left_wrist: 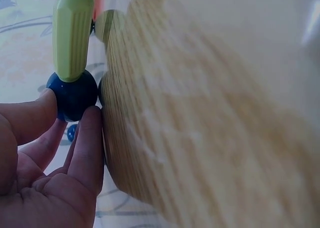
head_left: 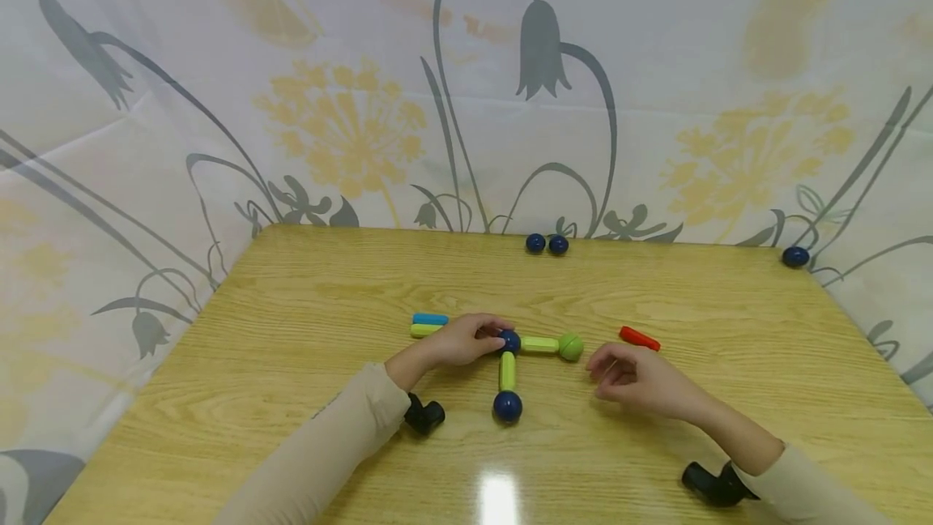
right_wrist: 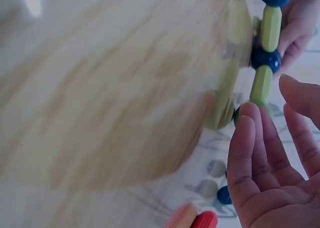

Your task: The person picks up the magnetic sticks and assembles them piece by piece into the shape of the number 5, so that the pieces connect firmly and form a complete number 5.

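Note:
An L-shaped piece of balls and rods lies on the table. Its dark blue corner ball [head_left: 509, 341] is pinched between thumb and fingers of my left hand [head_left: 462, 339]. From that ball one yellow-green rod [head_left: 540, 344] runs right to a green ball [head_left: 571, 346]. Another yellow-green rod [head_left: 508, 372] runs toward me to a second blue ball [head_left: 507, 407]. My right hand [head_left: 640, 380] is just right of the green ball, fingers loosely bent, holding nothing. In the right wrist view, the fingertips [right_wrist: 248, 110] partly cover the green ball.
A blue rod [head_left: 430, 319] and a yellow-green rod [head_left: 427, 330] lie left, partly behind my left hand. A red rod [head_left: 639, 338] lies beyond my right hand. Two blue balls [head_left: 535, 243] sit at the table's far edge, another blue ball [head_left: 795, 257] at the far right corner.

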`<state>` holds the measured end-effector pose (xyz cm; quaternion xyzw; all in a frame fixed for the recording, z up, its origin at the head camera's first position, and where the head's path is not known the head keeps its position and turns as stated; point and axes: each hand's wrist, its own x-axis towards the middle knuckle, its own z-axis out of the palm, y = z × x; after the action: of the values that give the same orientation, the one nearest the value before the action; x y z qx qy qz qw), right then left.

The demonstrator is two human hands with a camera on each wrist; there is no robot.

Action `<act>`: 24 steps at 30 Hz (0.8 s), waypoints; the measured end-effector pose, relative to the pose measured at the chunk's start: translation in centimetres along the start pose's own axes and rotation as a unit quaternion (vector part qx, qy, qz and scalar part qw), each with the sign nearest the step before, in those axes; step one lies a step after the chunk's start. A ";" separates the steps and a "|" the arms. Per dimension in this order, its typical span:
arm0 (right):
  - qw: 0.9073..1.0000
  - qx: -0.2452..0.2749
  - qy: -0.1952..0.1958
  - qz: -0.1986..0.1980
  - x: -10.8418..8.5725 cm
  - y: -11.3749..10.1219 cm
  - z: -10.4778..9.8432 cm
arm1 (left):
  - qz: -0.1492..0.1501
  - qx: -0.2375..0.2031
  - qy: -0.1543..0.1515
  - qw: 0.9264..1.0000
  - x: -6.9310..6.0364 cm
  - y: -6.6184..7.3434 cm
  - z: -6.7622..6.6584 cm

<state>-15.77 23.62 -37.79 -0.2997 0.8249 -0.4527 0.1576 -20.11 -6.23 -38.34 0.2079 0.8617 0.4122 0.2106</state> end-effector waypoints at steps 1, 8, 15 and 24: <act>1.000 -0.002 0.004 -0.002 -0.2 0.1 -0.2 | 0.000 -0.001 0.000 1.000 0.0 0.0 0.0; 1.000 -0.004 0.023 0.000 -1.3 0.7 -1.6 | 0.001 0.001 0.001 1.000 0.0 0.0 0.0; 0.999 -0.018 0.041 0.003 -2.3 1.0 -2.8 | -0.003 -0.005 0.001 1.000 0.0 -0.1 0.1; 0.997 -0.018 0.067 0.046 -3.4 1.4 -4.5 | 0.001 -0.014 -0.001 1.000 -0.1 -0.1 0.1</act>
<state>-16.05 29.29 -36.63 -0.2334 0.8542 -0.4495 0.1172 -20.00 -6.25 -38.47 0.2059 0.8556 0.4241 0.2137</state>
